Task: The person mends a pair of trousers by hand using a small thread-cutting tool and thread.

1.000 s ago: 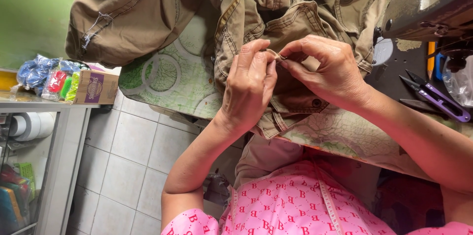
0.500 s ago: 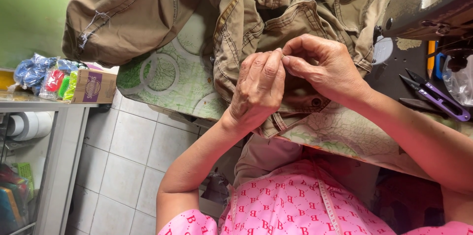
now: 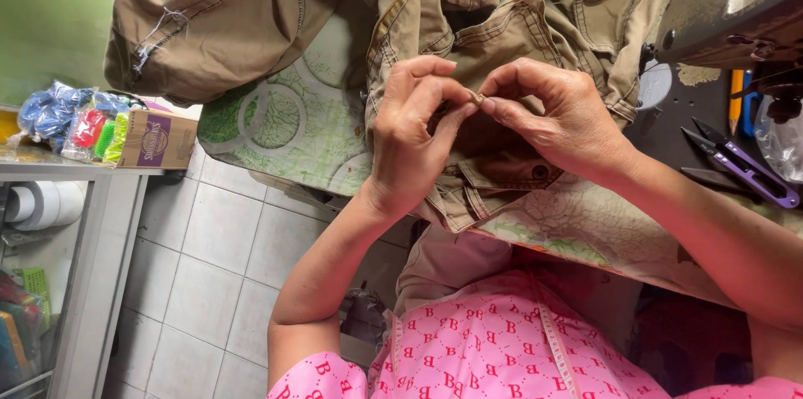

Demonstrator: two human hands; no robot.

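Note:
A tan garment with pockets and seams lies spread over a table covered in a green patterned cloth. My left hand and my right hand meet above the garment's middle. Their fingertips pinch a small tan piece, seemingly thread or a scrap of cloth, between them. Both wrists rest close to the folded lower edge of the garment. My pink patterned top fills the bottom of the view.
A sewing machine stands at the upper right, with purple thread snips beside it. At the left, a grey shelf carries a small cardboard box and bags of coloured items. Tiled floor lies below.
My hands have shifted slightly and my fingertips now pinch together over the garment. The garment's upper part has moved a little.

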